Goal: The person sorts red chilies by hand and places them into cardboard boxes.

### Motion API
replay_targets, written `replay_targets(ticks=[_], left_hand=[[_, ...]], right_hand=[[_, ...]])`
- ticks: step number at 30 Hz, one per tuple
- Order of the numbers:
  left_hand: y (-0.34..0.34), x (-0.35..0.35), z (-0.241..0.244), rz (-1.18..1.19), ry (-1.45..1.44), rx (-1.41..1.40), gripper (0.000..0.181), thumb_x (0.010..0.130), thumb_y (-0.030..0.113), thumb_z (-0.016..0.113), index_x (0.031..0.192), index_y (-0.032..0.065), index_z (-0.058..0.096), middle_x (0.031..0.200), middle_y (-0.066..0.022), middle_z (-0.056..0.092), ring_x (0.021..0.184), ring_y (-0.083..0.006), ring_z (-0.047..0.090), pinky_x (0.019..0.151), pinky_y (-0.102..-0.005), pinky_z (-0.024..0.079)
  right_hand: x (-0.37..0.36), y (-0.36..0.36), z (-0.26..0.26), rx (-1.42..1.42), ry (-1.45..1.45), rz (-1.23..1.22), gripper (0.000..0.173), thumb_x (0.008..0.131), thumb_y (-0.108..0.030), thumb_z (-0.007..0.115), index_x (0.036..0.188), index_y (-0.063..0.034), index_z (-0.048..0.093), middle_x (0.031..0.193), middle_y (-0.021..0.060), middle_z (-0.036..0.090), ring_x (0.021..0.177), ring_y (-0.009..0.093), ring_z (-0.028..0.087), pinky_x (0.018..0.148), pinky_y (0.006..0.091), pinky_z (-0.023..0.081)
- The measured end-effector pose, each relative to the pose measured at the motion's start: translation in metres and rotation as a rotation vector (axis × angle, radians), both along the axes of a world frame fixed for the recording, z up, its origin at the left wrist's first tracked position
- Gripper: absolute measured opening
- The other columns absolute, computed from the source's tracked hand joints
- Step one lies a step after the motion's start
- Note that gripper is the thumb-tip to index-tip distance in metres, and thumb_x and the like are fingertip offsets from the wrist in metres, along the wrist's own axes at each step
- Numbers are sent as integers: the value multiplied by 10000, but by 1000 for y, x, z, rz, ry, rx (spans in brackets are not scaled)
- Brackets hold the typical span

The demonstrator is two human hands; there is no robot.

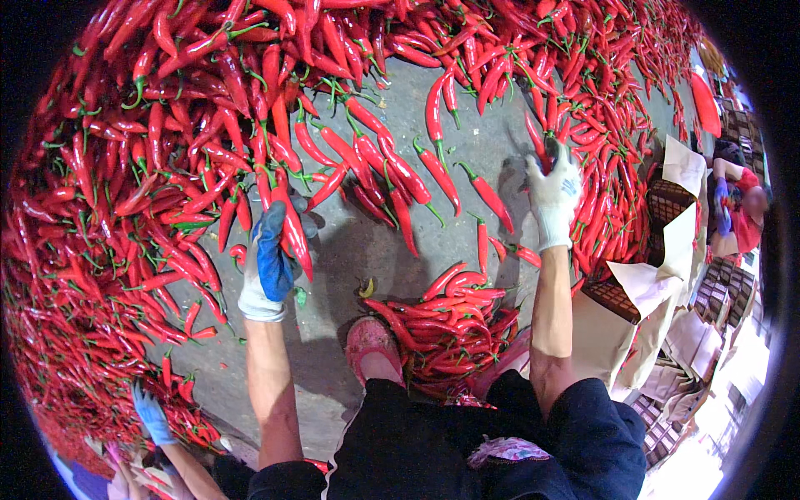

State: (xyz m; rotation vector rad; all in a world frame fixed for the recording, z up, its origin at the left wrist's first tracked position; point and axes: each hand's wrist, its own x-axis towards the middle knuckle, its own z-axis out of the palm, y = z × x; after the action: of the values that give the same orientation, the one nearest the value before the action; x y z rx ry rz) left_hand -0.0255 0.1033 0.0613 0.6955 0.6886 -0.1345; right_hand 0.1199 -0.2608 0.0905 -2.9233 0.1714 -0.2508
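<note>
My left hand, in a white knit glove with a blue coated palm, is shut on red chili peppers. One of them points its tip down past the fingers, and the rest blend into the heap behind. At the right, my white-gloved right hand closes its fingers around red chilies at the edge of the pile. Loose chilies with green stems lie on the grey floor between my hands. Near my feet sits a smaller mound of chilies, beside a pink shoe.
A large chili heap curves around the far and left sides. Paper-lined crates stand at the right, with stacked crates beyond. Another person's blue-gloved hand is at lower left; a person sits far right.
</note>
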Motion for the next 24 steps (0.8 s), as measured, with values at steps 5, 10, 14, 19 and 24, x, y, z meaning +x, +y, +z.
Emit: replay_targets(ticks=[5,10,14,19,24], left_hand=[[-22,9,-6,-66,-58,118,307,959,273,557,1145,30,581,927,-50,627,784,-166,607,689,-294,502],[-36,36,-5,-114,-216,461,185,889,85,609,1051,0,639,934,-44,655,805,-138,623,696,-272,499],[-18,36,4,-45,-148,485,197,827,3,645,1023,-3,629,878,-37,662,696,-114,620,636,-264,504],[-8,27,-3,-62,-100,768,156,815,57,678,958,-2,664,787,-33,654,612,-111,606,565,-247,473],[-24,62,-2,-383,-250,1695,440,724,202,747,1136,85,643,961,-175,667,886,-356,649,750,-409,511]], right_hand=[[-35,4,-5,53,100,385,487,727,-241,736,1168,-89,598,1168,158,578,1073,365,543,925,451,436],[-51,6,-27,-65,119,486,353,743,-193,688,1085,-123,631,1157,137,579,1085,352,528,944,458,414],[-35,-60,-36,-293,61,200,371,731,-198,707,1094,-159,642,1182,121,579,1093,337,529,909,468,423],[-32,-40,-12,-305,-73,72,289,787,-310,695,1028,-154,672,1122,154,600,1024,360,551,884,462,437],[-49,90,-4,229,274,572,366,733,-245,700,1048,-68,640,1027,175,629,973,372,590,858,448,464]])
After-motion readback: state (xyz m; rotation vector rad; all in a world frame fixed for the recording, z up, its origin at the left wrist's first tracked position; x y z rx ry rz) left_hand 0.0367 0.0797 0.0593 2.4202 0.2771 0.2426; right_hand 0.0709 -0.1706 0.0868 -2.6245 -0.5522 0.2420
